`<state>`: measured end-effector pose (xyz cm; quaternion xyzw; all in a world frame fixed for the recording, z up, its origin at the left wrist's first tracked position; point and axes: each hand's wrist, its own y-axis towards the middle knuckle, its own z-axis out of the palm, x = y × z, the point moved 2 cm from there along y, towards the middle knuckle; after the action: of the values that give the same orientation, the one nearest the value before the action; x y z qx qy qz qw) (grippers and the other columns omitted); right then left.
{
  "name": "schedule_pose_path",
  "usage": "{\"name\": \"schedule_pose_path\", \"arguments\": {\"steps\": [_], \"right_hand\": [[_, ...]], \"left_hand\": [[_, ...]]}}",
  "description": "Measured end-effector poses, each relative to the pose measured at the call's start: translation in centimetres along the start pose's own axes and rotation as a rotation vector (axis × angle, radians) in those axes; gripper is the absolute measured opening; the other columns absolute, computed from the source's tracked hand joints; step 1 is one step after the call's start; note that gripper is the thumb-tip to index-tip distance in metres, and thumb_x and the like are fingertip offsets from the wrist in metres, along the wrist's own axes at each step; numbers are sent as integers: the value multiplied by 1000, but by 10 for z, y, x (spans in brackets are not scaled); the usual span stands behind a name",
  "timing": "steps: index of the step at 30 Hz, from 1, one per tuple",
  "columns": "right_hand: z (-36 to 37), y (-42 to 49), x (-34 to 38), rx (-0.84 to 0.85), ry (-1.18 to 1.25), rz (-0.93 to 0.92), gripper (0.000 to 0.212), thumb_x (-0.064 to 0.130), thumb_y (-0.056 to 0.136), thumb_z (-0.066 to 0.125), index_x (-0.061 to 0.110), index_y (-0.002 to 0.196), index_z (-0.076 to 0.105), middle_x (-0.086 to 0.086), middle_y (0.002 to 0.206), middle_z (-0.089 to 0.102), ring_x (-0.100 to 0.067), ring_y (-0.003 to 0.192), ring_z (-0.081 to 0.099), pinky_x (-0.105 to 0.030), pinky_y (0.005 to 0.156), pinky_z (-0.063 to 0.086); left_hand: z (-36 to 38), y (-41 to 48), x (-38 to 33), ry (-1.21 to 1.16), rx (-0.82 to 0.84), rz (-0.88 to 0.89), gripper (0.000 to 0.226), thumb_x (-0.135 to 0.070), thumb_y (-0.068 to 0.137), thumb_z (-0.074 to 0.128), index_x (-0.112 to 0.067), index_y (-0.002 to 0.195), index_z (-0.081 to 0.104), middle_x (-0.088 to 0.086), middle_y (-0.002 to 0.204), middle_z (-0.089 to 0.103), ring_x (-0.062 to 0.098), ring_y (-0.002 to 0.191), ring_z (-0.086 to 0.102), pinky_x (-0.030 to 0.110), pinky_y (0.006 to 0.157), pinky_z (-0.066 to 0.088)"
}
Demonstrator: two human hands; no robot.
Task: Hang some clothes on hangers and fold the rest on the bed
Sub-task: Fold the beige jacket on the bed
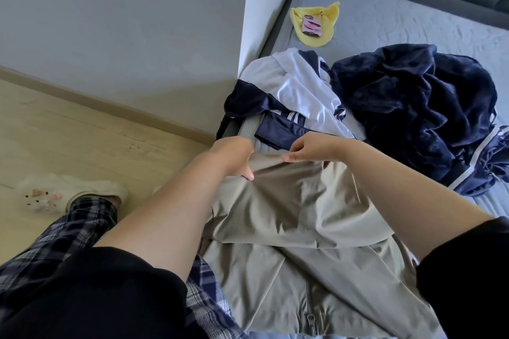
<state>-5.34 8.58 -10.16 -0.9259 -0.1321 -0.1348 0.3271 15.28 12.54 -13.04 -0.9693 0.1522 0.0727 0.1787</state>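
The beige zip-front jacket (303, 228) lies on the grey-sheeted bed (399, 16), at its near edge, with the upper part folded back over the body. The metal zip pull (310, 320) sits on the centre line at the lower end. The left hand (234, 154) grips the left end of the folded edge, with the fingers curled over the cloth and the thumb beneath. The right hand (311, 147) pinches the same edge close beside it, thumb and forefinger closed on the fabric.

Just beyond the hands lies a white and navy sports top with white stripes (292, 88). To its right is a crumpled dark navy fleece garment (413, 96), which partly covers a navy piece with white piping (484, 165). Towards the head end, well apart from the pile, rests a yellow cloth item (311, 40) bearing a pink card tag (312, 25). The tag appears to carry dark print, but it is too blurred to read
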Motion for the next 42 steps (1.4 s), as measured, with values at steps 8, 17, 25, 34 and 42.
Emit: {"name": "schedule_pose_path", "arguments": {"steps": [8,17,25,34,42], "right_hand": [[2,-15,-49,104,-101,221,39,30,65,85,21,97,64,-4,98,68,-23,84,68,-38,59,60],[-24,-29,-31,-431,-337,154,18,26,79,71,19,90,59,-4,93,64,-31,87,62,-31,64,46],[-46,-56,-11,-890,-516,-41,22,-2,73,54,12,79,39,-14,82,56,-36,80,52,-35,69,25],[23,-87,-13,-868,-424,-281,23,-3,57,68,3,72,52,-16,65,56,-37,60,54,-35,52,35],[91,-92,-33,-639,-764,-129,49,25,60,77,9,104,62,-10,93,58,-32,85,57,-44,80,46]], "left_hand": [[12,-3,6,-15,43,-18,29,-35,86,65,-14,79,46,8,99,60,27,83,53,31,67,39],[-33,-4,0,125,-328,-157,15,-25,94,55,-20,84,46,8,100,62,33,96,59,32,66,34],[-67,-20,-10,207,-602,-176,11,-3,85,53,-12,92,56,8,93,62,32,87,59,33,69,28],[7,-52,-9,265,-526,-195,28,-15,88,56,-15,116,53,4,114,54,27,110,49,38,91,35],[40,-57,31,225,-282,-423,33,-9,93,41,-19,124,48,6,132,46,26,127,37,39,97,35]]}}
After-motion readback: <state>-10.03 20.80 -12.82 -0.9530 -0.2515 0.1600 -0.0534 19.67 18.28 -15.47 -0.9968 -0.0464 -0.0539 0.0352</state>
